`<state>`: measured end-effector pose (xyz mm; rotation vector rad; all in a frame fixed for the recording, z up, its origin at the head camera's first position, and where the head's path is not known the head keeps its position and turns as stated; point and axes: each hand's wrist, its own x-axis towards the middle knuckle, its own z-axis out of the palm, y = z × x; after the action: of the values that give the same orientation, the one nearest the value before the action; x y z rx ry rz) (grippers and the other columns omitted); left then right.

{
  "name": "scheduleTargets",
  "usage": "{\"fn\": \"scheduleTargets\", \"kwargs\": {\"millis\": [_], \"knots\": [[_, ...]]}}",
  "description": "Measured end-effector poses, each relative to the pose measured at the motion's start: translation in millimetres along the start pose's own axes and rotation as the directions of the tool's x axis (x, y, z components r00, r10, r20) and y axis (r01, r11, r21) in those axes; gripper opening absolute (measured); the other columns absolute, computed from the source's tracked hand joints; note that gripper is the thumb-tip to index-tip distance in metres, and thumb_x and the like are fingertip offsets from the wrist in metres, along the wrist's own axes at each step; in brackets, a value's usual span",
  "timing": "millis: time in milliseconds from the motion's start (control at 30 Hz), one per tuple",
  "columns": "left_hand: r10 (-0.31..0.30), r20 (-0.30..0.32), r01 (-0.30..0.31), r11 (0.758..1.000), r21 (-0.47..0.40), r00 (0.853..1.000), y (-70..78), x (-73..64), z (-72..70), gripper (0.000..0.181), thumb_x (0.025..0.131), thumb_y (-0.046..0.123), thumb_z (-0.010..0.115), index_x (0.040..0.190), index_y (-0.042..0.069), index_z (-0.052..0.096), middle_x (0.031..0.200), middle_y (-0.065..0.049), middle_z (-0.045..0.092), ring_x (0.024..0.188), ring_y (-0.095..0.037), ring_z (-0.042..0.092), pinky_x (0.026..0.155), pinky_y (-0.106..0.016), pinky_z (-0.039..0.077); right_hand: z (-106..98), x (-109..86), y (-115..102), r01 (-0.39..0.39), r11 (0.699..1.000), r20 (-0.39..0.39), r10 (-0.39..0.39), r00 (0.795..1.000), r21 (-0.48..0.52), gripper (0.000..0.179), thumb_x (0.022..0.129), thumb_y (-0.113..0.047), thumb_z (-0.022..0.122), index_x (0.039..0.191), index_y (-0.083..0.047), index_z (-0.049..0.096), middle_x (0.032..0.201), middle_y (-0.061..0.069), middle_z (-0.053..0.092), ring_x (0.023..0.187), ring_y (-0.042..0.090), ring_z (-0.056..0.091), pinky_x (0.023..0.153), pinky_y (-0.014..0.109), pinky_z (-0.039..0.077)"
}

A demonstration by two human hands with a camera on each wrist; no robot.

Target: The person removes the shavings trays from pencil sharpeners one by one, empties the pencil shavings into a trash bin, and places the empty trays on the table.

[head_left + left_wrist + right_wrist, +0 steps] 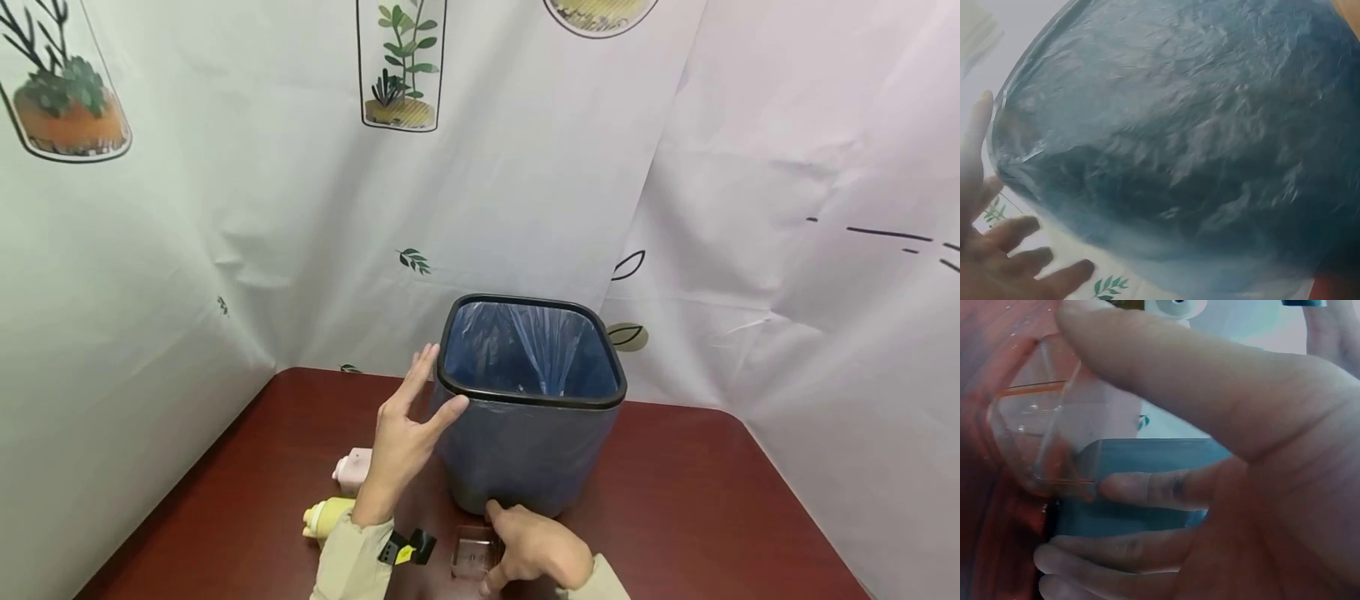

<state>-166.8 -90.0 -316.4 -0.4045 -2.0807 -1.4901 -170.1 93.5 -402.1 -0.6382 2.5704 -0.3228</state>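
In the head view a dark bin with a black rim and a blue plastic liner stands on the table. My left hand is held up at the bin's left front corner, fingers spread and fairly straight. The left wrist view shows these fingers beside the crinkled liner. A small clear plastic box sits in front of the bin. My right hand is at the box's right side, thumb and index finger spread apart. In the right wrist view, the index fingertip overlaps the edge of the clear box.
A yellow bottle and a pale pink bottle lie left of my left forearm. The dark red table extends to both sides. A white printed curtain hangs behind it.
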Motion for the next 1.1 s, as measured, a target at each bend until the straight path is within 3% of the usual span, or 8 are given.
{"fn": "scheduleTargets", "kwargs": {"millis": [133,233,333,467,567,700,1000,1100], "knots": [[-0.119,-0.027,0.121,0.989,0.080,0.993,-20.3,2.3,-4.6,0.054,0.089,0.037,0.058,0.138,0.028,0.038,0.141,-0.001,0.040,0.128,-0.021,0.038,0.099,-0.050,0.034,-2.9,-3.9,1.4,0.049,0.999,-0.022,-0.049,0.999,-0.014,0.071,0.067,-0.050,0.076,0.122,-0.012,0.049,0.106,0.001,0.058,0.102,0.016,0.054,0.081,0.036,0.046],[-0.294,0.007,0.286,0.935,0.211,0.956,-21.0,5.5,-19.2,0.061,0.088,0.054,0.049,0.135,0.014,0.039,0.135,-0.012,0.044,0.122,-0.030,0.043,0.095,-0.050,0.037,-11.8,-12.0,-5.6,0.125,0.992,-0.095,-0.124,0.988,0.006,0.056,0.072,-0.048,0.073,0.111,-0.013,0.054,0.096,-0.001,0.057,0.092,0.012,0.054,0.075,0.030,0.045],[-0.465,0.092,0.382,0.812,0.441,0.881,-18.8,4.2,-41.6,0.070,0.085,0.061,0.047,0.122,0.002,0.047,0.119,-0.019,0.052,0.109,-0.035,0.050,0.086,-0.049,0.040,-12.1,-13.0,-10.8,0.224,0.974,-0.189,-0.215,0.958,0.027,0.039,0.078,-0.045,0.069,0.101,-0.017,0.054,0.089,-0.006,0.053,0.083,0.006,0.050,0.070,0.024,0.043],[-0.653,0.173,0.401,0.629,0.666,0.737,-20.1,-2.6,-68.7,0.070,0.082,0.056,0.056,0.108,-0.009,0.052,0.101,-0.023,0.057,0.091,-0.035,0.055,0.075,-0.045,0.044,-6.4,-8.8,-15.6,0.344,0.939,-0.297,-0.324,0.898,0.016,0.028,0.084,-0.038,0.064,0.101,-0.018,0.054,0.092,-0.009,0.052,0.083,0.004,0.049,0.071,0.020,0.043],[-0.738,0.195,0.392,0.540,0.745,0.646,-26.4,-5.3,-76.7,0.074,0.074,0.053,0.066,0.106,-0.012,0.051,0.093,-0.021,0.057,0.083,-0.032,0.055,0.072,-0.044,0.045,-2.7,-5.7,-19.2,0.384,0.923,-0.344,-0.362,0.866,-0.003,0.025,0.086,-0.034,0.063,0.102,-0.018,0.054,0.094,-0.010,0.053,0.086,0.005,0.051,0.072,0.020,0.043],[-0.768,0.206,0.368,0.500,0.784,0.607,-38.4,-6.5,-75.2,0.064,0.066,0.047,0.073,0.093,-0.007,0.052,0.078,-0.012,0.053,0.072,-0.025,0.051,0.065,-0.038,0.044,2.3,-2.7,-24.6,0.380,0.925,-0.357,-0.360,0.862,-0.014,0.028,0.086,-0.032,0.063,0.106,-0.014,0.055,0.095,-0.008,0.054,0.086,0.003,0.050,0.072,0.020,0.044],[-0.803,0.324,0.341,0.527,0.778,0.501,-63.5,-12.7,-82.6,0.060,0.065,0.049,0.076,0.093,-0.002,0.058,0.079,-0.004,0.056,0.073,-0.019,0.052,0.069,-0.036,0.045,16.2,3.7,-35.7,0.346,0.938,-0.357,-0.330,0.874,-0.018,0.038,0.087,-0.039,0.060,0.114,-0.014,0.053,0.104,-0.006,0.054,0.093,0.002,0.049,0.077,0.023,0.044],[-0.815,0.324,0.357,0.519,0.777,0.480,-68.5,-14.1,-86.9,0.063,0.064,0.052,0.075,0.093,-0.002,0.058,0.080,-0.004,0.057,0.073,-0.019,0.053,0.069,-0.036,0.045,19.9,4.6,-38.7,0.346,0.938,-0.360,-0.328,0.874,-0.015,0.042,0.088,-0.043,0.057,0.118,-0.014,0.051,0.110,-0.005,0.053,0.099,0.003,0.049,0.081,0.024,0.044]]}}
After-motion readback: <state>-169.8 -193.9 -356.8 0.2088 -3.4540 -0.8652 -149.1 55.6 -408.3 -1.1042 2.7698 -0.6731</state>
